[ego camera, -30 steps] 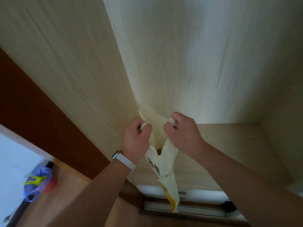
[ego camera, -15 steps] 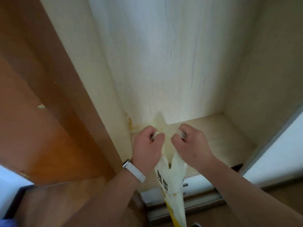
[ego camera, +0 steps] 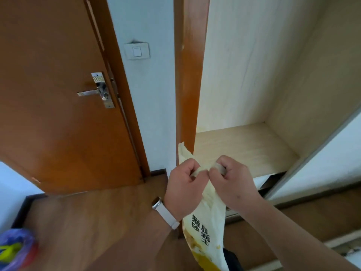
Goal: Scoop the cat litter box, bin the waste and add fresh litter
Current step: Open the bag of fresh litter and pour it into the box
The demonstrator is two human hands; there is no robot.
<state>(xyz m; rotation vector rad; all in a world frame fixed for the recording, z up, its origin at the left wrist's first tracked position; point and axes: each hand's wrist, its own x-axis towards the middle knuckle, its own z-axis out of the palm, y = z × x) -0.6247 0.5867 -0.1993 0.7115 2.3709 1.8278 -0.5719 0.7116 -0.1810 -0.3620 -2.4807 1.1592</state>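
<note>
Brown wood-laminate floor (ego camera: 88, 222), hallway corner. Orange-brown wooden door (ego camera: 54, 114) on the left with a silver lever handle (ego camera: 91, 93); white wall switch (ego camera: 136, 51) just beside its frame. Open pale wood-grain cupboard (ego camera: 244, 145) on the right, shelf bare where visible.

White-and-yellow plastic litter bag (ego camera: 207, 227) with black printed characters is held in mid-air in front of the cupboard's lower edge. It hangs down between the forearms, bottom out of frame.

Left hand (ego camera: 182, 184), white wristband (ego camera: 166, 213) on the wrist: fingers curled tight into a fist around the bag's top edge. Right hand (ego camera: 232, 182): same, fingers curled gripping the top edge. Fists nearly touching. One bag corner sticks up above the left hand.

Purple plastic bag (ego camera: 17, 247) with something yellow-green inside sits on the floor, lower left, well apart.
</note>
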